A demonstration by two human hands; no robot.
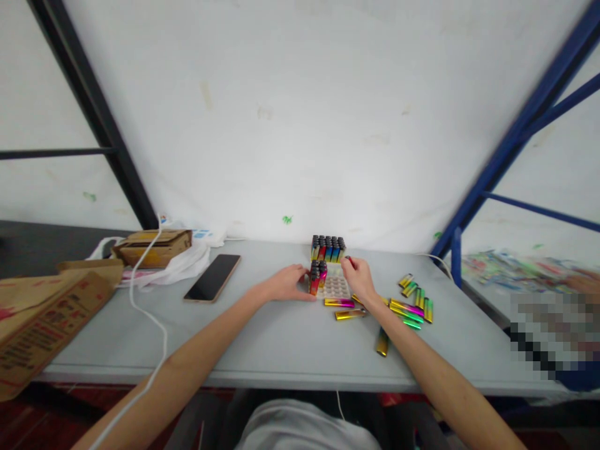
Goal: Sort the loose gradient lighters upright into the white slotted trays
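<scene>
At twelve o'clock sits a pitted tray (338,289); at its nine, the left hand (289,283) curves, thumb and fingers apart, contact unclear. Toward two, the right hand (359,277) grips a lighter (347,257), hidden except its dark tip. The right forearm (417,347) partly covers loose metallic lighters (407,307).

Phone (213,278) left of tray (335,288); loose lighters (404,305) before and right; lighter block (328,249) behind.

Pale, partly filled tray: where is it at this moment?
In the head view, the pale tray sits slightly right of centre on the table, between left hand and right hand, in front of the packed lighters.
</scene>
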